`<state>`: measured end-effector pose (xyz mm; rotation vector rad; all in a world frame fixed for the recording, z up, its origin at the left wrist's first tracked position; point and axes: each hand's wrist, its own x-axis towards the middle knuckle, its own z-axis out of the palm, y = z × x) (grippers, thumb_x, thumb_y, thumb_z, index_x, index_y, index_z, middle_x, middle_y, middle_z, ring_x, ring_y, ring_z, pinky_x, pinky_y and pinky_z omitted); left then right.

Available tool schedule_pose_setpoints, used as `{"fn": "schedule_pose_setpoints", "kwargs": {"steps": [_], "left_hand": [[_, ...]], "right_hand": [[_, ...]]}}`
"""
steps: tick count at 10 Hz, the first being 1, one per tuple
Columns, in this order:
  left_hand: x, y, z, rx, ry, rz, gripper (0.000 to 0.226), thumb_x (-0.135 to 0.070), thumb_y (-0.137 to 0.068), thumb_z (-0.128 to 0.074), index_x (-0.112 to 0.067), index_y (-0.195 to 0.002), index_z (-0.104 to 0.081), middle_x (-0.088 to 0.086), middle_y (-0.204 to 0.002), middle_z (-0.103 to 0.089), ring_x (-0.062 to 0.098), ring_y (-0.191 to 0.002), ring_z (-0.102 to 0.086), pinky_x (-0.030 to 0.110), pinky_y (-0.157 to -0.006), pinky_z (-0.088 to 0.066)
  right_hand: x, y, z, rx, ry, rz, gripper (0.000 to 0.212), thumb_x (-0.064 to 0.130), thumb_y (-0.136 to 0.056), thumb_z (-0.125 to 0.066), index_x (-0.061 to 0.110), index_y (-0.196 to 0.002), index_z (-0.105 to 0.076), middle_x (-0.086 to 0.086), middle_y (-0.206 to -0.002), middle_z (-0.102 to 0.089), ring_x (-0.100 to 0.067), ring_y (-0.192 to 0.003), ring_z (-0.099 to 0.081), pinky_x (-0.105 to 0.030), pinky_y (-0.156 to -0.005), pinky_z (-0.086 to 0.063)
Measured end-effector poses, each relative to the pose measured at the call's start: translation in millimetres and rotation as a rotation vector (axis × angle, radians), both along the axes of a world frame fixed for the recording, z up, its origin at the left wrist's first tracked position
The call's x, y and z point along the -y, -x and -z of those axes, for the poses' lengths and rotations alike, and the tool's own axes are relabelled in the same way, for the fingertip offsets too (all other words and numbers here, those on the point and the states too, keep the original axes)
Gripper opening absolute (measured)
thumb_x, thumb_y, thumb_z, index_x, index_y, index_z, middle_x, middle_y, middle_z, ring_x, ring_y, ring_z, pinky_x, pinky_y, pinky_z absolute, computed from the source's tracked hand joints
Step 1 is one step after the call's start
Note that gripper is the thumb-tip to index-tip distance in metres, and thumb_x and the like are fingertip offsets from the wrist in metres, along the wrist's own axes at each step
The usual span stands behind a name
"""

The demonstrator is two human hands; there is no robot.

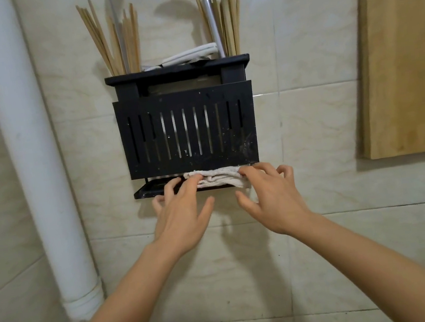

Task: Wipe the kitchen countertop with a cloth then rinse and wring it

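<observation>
A black slatted metal rack (187,134) hangs between a white round plastic pipe (28,147), left, and a rectangular wooden chopping board (406,62), right. Wooden chopsticks (120,43) stand in its top. A crumpled off-white cloth (217,177) lies on its bottom shelf, the left hand (183,216) touching its left end, the right hand (273,201) its right.

Black slotted rack (187,134), off-white cloth (216,178), beige tiles (310,134), white pipe (21,132).

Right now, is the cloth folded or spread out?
Folded: the cloth sits in bunched layers on the black tray, left hand and right hand touching its ends.
</observation>
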<state>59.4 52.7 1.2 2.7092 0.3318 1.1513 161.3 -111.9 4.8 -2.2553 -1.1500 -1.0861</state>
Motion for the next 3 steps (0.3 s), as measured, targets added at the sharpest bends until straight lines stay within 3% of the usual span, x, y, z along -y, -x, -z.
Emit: {"fn": "schedule_pose_setpoints", "kwargs": {"steps": [1,2,3], "left_hand": [[-6,-9,-9,-0.104,0.006,-0.058,0.051,-0.051,-0.094,-0.038,-0.03,-0.14,-0.032,-0.012,-0.143,-0.039,0.016,-0.136,-0.017,0.043,-0.101,-0.016],[-7,-11,-16,-0.151,0.003,-0.099,0.052,-0.052,-0.092,-0.04,-0.031,-0.138,-0.037,-0.012,-0.14,-0.042,0.016,-0.129,-0.024,0.042,-0.095,-0.018],[-13,-5,-12,-0.121,-0.041,-0.112,0.053,-0.05,-0.091,-0.042,-0.031,-0.14,-0.035,-0.011,-0.139,-0.041,0.015,-0.128,-0.024,0.04,-0.096,-0.018]], "right_hand": [[-2,-7,-5,-0.104,0.098,0.082,0.051,0.044,-0.091,-0.046,0.027,-0.139,-0.042,0.008,-0.137,-0.049,-0.018,-0.128,-0.033,-0.039,-0.09,-0.021],[0,-13,-9,-0.241,0.073,0.06,0.049,0.039,-0.09,-0.049,0.031,-0.139,-0.045,0.01,-0.138,-0.048,-0.016,-0.125,-0.031,-0.034,-0.084,-0.019],[9,-18,-11,-0.37,-0.015,-0.067,0.045,0.032,-0.09,-0.054,0.031,-0.135,-0.05,0.011,-0.139,-0.049,-0.012,-0.128,-0.029,-0.031,-0.09,-0.018]]}}
